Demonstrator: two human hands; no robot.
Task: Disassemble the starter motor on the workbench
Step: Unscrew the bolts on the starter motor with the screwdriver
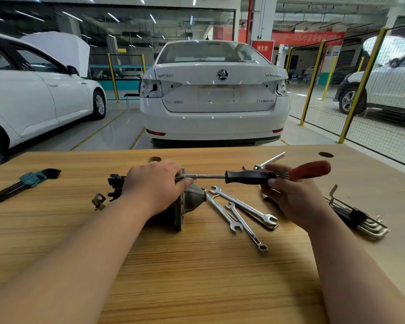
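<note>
Left hand (pixel 155 184) — atop starter motor (pixel 194 195)

head-worn view looks forward and down, close over the workbench (pixel 197 277).

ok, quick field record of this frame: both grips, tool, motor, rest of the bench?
left grip: hand curled over the motor, covering the driver's tip
right grip: fingers hold the driver's black handle
driver: about level, shaft pointing at the motor
motor: lying on the bench, partly hidden
spanners: several, loose, right of motor
hex keys: one set far left, one far right
red-handled tool: behind right grip; cannot tell if held
</note>
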